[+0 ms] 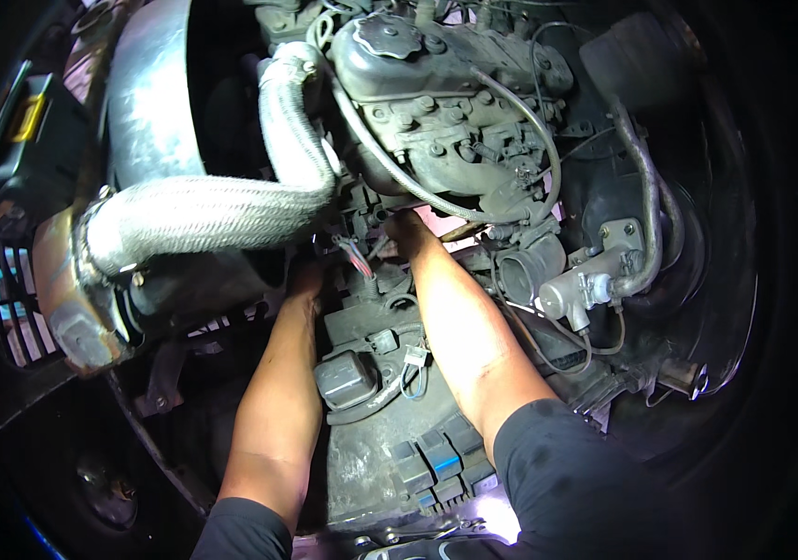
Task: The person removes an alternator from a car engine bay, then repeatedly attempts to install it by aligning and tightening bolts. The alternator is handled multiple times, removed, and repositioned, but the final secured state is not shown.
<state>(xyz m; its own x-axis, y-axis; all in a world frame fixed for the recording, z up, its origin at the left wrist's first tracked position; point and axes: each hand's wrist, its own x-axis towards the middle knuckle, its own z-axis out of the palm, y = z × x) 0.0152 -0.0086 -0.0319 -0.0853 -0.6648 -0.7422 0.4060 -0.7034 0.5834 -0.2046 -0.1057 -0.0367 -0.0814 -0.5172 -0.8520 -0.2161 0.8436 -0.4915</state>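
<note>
Inside the engine bay (pixel 354 453): hands (pixel 405 230)

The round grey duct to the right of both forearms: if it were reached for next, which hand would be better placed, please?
Probably the right hand: it appears nearer the duct, and the right forearm stands between the duct and the shadowed left hand in this view.

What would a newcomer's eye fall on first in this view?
Probably the thick, pale textured hose, bending across the upper left. Next come the bare left forearm and brightly lit right forearm, reaching up from the lower edge, with the left hand and right hand in shadow near the centre. At the top, the grey engine cover stands out with its scalloped cap.
</note>
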